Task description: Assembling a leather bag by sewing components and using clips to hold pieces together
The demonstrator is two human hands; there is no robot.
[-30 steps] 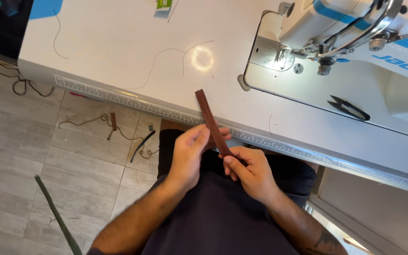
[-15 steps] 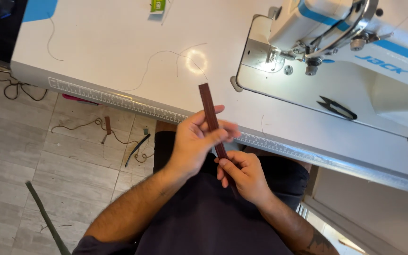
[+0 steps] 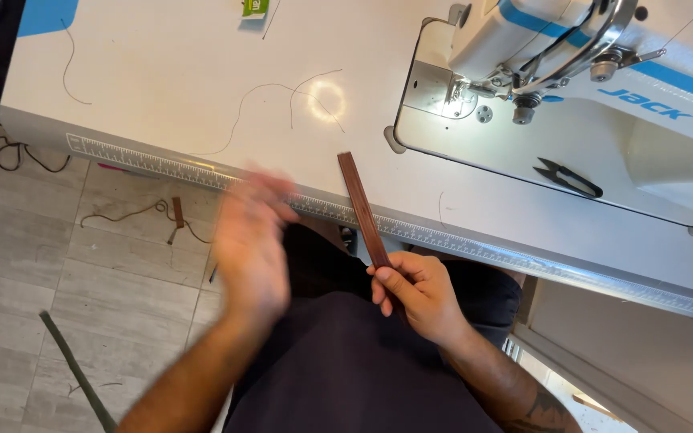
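The right hand [image 3: 420,293] is closed around the lower end of a brown leather strip [image 3: 361,207]; its long axis runs up and slightly left from the grip, crossing the table's near edge [image 3: 459,244] (ruler-marked); the left hand [image 3: 250,240], blurred, open, empty, hovers left, apart from it.

Open white table [image 3: 162,96] left of sewing machine [image 3: 603,96]; only 2 loose threads [image 3: 282,100] and green tag [image 3: 255,8] there. Machine blocks right side, snips [image 3: 569,178] on its bed. Strap [image 3: 362,210] juts over table edge. Left hand [image 3: 250,240] clear of it.
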